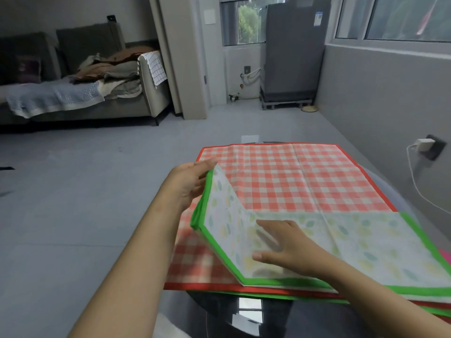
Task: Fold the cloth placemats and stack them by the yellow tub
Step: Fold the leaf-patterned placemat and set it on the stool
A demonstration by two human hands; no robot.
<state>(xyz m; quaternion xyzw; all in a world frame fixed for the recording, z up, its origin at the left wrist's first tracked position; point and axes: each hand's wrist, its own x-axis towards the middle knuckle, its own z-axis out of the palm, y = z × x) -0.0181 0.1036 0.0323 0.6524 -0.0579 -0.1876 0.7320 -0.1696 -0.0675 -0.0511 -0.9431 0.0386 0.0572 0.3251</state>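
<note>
1. Head view, hands. I see my left hand (pixel 192 181) at about 10 o'clock from the frame's centre, pinching the raised left edge of the green-bordered placemat (pixel 341 242) between thumb and fingers. My right hand (pixel 283 245) lies at 6 o'clock, fingers straight and spread, pressing flat on the same mat and grasping nothing.

2. Head view, task items. The green-bordered placemat lies on top of a red checked placemat (pixel 292 181), with more red and green edges showing beneath at 5 o'clock. All rest on a dark glossy table (pixel 244 311). The yellow tub is not in view, so I cannot tell where the stack belongs.

3. Head view, step in hand. I judge this to be the first fold of the green mat. To do it well, I would keep the right palm as an anchor near the intended crease and carry the lifted edge toward 3 o'clock until green border meets green border, then smooth outward from the crease.

4. Head view, edges and room. The red mat's left edge overhangs the table at 8 o'clock; dragging could pull it off. Open floor (pixel 85 191) lies toward 9 o'clock. A wall (pixel 390 106) with a charger (pixel 424 143) and white cable (pixel 415 181) stands close at 2 o'clock, limiting sweep that way.
</note>
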